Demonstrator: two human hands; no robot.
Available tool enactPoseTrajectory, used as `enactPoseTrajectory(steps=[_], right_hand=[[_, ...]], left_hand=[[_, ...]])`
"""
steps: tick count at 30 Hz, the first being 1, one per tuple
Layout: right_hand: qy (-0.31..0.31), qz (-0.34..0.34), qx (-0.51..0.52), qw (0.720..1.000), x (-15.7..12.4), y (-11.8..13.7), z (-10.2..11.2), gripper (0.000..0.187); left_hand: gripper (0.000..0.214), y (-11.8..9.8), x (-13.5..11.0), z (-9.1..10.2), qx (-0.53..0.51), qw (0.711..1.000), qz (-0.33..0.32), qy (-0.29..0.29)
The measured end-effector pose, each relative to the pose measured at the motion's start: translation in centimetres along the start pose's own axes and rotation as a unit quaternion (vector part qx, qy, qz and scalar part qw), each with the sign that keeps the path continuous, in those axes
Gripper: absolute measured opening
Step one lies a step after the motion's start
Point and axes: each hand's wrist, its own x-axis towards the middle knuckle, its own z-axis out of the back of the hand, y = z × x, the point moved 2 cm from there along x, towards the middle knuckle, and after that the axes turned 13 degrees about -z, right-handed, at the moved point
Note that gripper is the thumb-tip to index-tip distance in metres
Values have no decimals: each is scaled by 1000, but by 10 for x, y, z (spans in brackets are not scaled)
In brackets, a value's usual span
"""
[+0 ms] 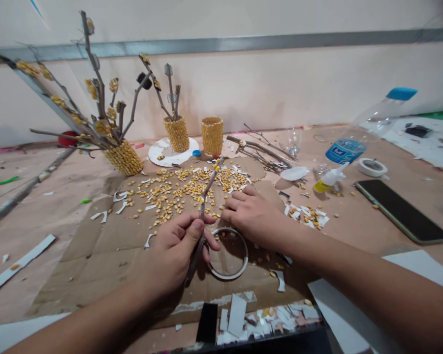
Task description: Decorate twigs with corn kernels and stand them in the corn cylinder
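Observation:
My left hand (182, 241) is closed around a thin brown twig (207, 189), tilted up and away, with a few yellow corn kernels stuck near its tip. Loose corn kernels (173, 196) lie scattered on the flattened cardboard (92, 255) in front. Over the near right edge of this pile is my right hand (249, 211), palm down, fingers curled together among the kernels; its fingertips are hidden, so whatever they pinch does not show. A thin ring like a tape roll (246, 255) lies on the cardboard between the hands, beside my left fingers.
Kernel-covered pots (123, 158) with twigs stand back left, and another such pot (212, 135) without twigs at the back centre. To the right are a tilted plastic bottle (345, 150), a small glue bottle (327, 181), white tape (371, 167) and a phone (404, 209). Paper scraps (276, 319) lie in front.

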Motion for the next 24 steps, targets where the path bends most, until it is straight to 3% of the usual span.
enactPoseTrajectory(steps=[8, 10, 12, 17, 24], right_hand=[[-27, -20, -28, 999, -1, 0, -4, 10], [-50, -20, 23, 998, -1, -3, -5, 9], [-91, -26, 141, 986, -3, -5, -2, 9], [-147, -42, 465, 872, -13, 0, 16, 11], [-159, -102, 605, 773, -19, 12, 24, 12]], left_hand=[[43, 3, -2, -3, -56, 998, 21, 28], [41, 4, -3, -3, -72, 997, 27, 30], [39, 4, -4, -3, -87, 995, 35, 35], [37, 3, -7, -6, -104, 991, 64, 51], [36, 9, -9, -10, -117, 988, 72, 67]])
